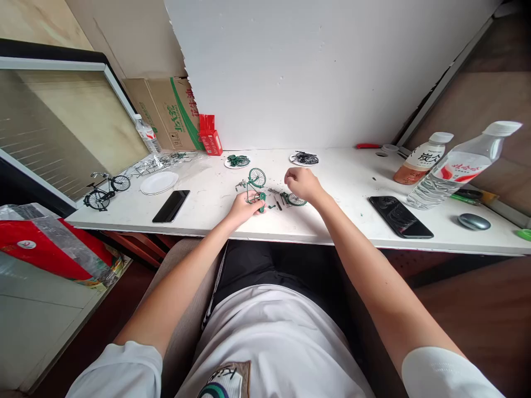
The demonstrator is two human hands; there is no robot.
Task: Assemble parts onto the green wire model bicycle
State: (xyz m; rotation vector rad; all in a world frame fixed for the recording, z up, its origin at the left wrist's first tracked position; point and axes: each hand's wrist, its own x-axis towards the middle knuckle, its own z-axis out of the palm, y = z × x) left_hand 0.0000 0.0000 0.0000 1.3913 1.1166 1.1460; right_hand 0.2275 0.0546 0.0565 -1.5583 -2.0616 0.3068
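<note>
Left hand (243, 208) gripping green bike frame (254, 188) near table (340, 221) front edge; right hand (302, 182) closing loosely, contents unclear, beside loose wheel (296, 199). Small parts (276, 203) risking rolling off edge if nudged.

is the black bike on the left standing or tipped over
Standing. The black bike is upright on both wheels near the table's left edge, with nothing holding it.

A small green model bicycle frame (254, 190), one spoked wheel fitted, is held upright at frame centre. A loose green wheel (296, 199), apparently flat, lies just right.
</note>
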